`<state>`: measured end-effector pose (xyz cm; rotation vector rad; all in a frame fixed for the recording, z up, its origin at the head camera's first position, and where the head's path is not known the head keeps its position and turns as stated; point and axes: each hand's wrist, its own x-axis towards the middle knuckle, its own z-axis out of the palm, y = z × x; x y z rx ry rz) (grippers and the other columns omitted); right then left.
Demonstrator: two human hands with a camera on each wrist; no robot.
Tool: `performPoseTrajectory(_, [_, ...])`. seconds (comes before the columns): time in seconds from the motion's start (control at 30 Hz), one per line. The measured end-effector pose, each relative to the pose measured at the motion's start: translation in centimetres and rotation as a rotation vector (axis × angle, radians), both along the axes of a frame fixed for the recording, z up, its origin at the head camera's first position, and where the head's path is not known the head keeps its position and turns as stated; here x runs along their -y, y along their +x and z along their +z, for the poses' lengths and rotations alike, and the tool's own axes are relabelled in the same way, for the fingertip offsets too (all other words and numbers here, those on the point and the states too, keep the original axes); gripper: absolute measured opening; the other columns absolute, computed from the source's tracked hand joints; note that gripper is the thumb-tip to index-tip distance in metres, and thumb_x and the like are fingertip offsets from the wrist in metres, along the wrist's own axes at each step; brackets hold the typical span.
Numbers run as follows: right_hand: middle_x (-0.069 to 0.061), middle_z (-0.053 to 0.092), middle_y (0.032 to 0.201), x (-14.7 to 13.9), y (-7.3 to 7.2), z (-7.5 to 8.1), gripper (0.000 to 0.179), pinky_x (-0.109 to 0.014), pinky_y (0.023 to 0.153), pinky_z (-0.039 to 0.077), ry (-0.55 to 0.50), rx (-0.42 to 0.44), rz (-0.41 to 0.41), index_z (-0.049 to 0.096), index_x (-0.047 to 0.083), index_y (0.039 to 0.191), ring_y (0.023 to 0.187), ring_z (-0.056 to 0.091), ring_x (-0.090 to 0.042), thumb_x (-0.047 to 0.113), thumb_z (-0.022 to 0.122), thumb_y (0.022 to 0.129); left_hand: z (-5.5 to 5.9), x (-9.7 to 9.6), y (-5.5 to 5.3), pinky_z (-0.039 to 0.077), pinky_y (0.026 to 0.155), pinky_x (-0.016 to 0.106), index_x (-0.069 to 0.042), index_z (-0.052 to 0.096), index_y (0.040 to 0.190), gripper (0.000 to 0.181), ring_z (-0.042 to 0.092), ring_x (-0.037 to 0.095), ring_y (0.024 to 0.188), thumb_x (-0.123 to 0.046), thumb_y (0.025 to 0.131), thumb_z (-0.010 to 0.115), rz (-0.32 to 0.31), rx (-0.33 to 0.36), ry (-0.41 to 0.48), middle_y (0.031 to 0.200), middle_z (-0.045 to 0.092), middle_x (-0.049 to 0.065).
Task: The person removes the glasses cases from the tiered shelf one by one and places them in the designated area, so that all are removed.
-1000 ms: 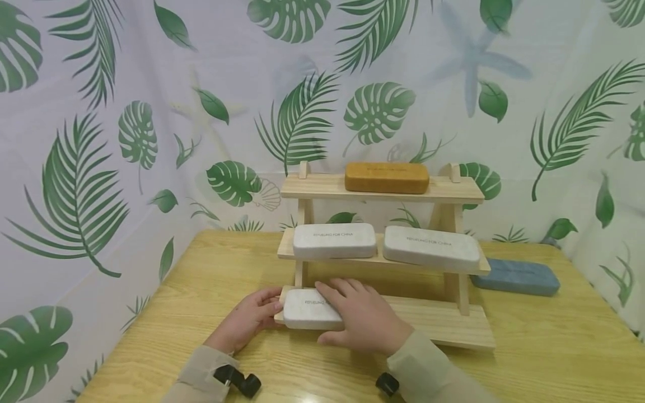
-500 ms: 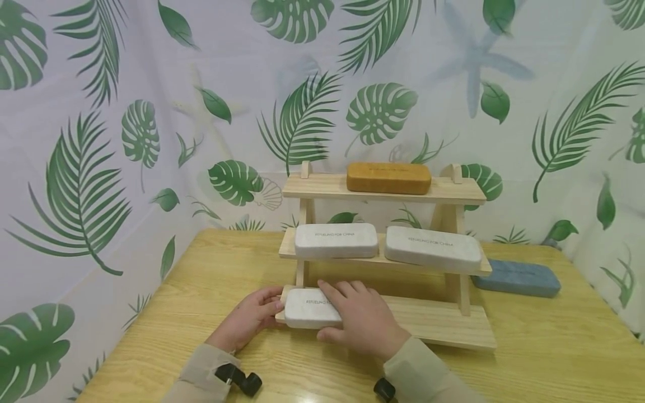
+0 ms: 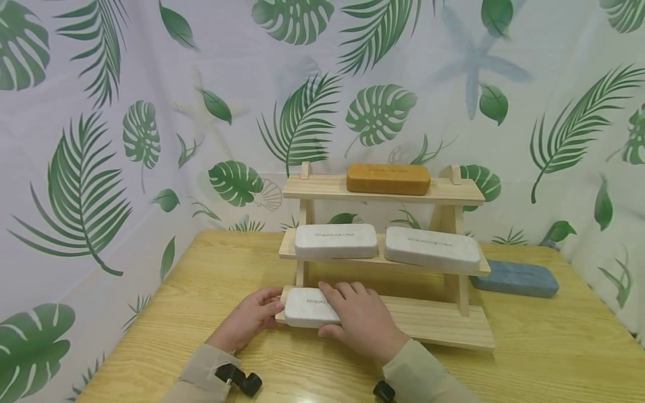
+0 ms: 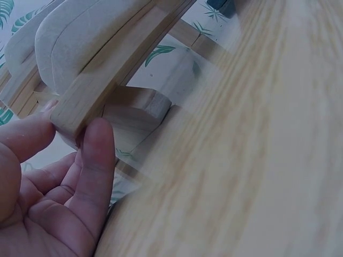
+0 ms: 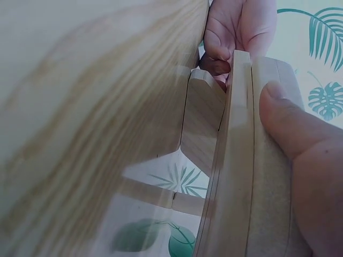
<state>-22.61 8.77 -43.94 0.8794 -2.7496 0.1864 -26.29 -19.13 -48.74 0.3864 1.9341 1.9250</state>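
A white glasses case lies at the left end of the bottom board of a wooden three-tier stand. My right hand covers the right part of this case, fingers over its top and thumb against its front side. In the right wrist view, the thumb presses on the case's front. My left hand pinches the left end of the bottom board, beside the case. The left wrist view shows the thumb and a finger on either side of that board end.
Two more white glasses cases, a left one and a right one, stand on the middle tier. An orange case sits on the top tier. Behind the stand's right side, a blue case lies on the wooden table.
My right thumb has moved up slightly along the front of the white glasses case. The left hand, the stand and the other cases stay as they were.
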Motion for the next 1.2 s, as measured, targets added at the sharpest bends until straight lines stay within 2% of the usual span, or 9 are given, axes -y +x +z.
performPoseTrajectory(0.23, [-0.007, 0.058, 0.132, -0.2, 0.1, 0.1, 0.085, -0.052, 0.092, 0.049, 0.005, 0.035, 0.005, 0.044, 0.017, 0.154, 0.118, 0.054, -0.031, 0.066, 0.066, 0.088, -0.4, 0.0, -0.2, 0.055, 0.090, 0.039, 0.008, 0.035, 0.151, 0.059, 0.063, 0.026, 0.113, -0.021, 0.106, 0.057, 0.006, 0.009, 0.001, 0.131, 0.060, 0.017])
performPoseTrajectory(0.43, [-0.005, 0.059, 0.131, -0.9, 0.5, 0.4, 0.084, -0.050, 0.092, 0.049, -0.018, 0.065, 0.049, 0.045, 0.017, 0.153, 0.118, 0.054, -0.029, 0.064, 0.068, 0.087, -0.4, 0.0, -0.1, 0.055, 0.090, 0.039, 0.010, 0.033, 0.152, 0.060, 0.062, 0.025, 0.114, -0.020, 0.106, 0.057, 0.016, 0.003, 0.006, 0.132, 0.059, 0.020])
performPoseTrajectory(0.67, [-0.002, 0.060, 0.130, -1.9, 1.1, 0.8, 0.084, -0.048, 0.089, 0.050, -0.045, 0.067, 0.097, 0.048, 0.018, 0.151, 0.116, 0.056, -0.026, 0.062, 0.073, 0.084, -0.3, 0.0, -0.3, 0.054, 0.086, 0.036, 0.009, 0.034, 0.151, 0.060, 0.061, 0.021, 0.108, -0.020, 0.105, 0.058, 0.041, 0.012, -0.011, 0.127, 0.059, 0.016])
performPoseTrajectory(1.0, [-0.002, 0.060, 0.129, -3.4, 2.4, 2.1, 0.085, -0.048, 0.091, 0.050, -0.088, 0.074, 0.107, 0.048, 0.018, 0.152, 0.116, 0.057, -0.026, 0.060, 0.075, 0.083, -0.2, 0.0, -0.2, 0.054, 0.087, 0.036, 0.009, 0.035, 0.151, 0.061, 0.063, 0.022, 0.106, -0.021, 0.105, 0.059, 0.047, 0.008, -0.021, 0.127, 0.059, 0.017])
performPoseTrajectory(1.1, [-0.001, 0.060, 0.130, -4.1, 2.6, 2.6, 0.087, -0.047, 0.091, 0.050, -0.084, 0.070, 0.097, 0.047, 0.020, 0.153, 0.115, 0.057, -0.025, 0.063, 0.073, 0.083, -0.3, 0.0, -0.2, 0.054, 0.089, 0.037, 0.009, 0.034, 0.151, 0.060, 0.063, 0.024, 0.109, -0.021, 0.105, 0.059, 0.034, 0.003, -0.011, 0.130, 0.059, 0.018])
performPoseTrajectory(1.2, [0.000, 0.060, 0.129, -4.8, 2.8, 3.0, 0.088, -0.048, 0.091, 0.050, -0.086, 0.058, 0.094, 0.047, 0.020, 0.154, 0.115, 0.057, -0.025, 0.072, 0.064, 0.084, -0.4, 0.1, -0.3, 0.055, 0.090, 0.038, 0.009, 0.034, 0.151, 0.059, 0.063, 0.026, 0.111, -0.020, 0.106, 0.058, 0.021, -0.002, -0.005, 0.131, 0.059, 0.019])
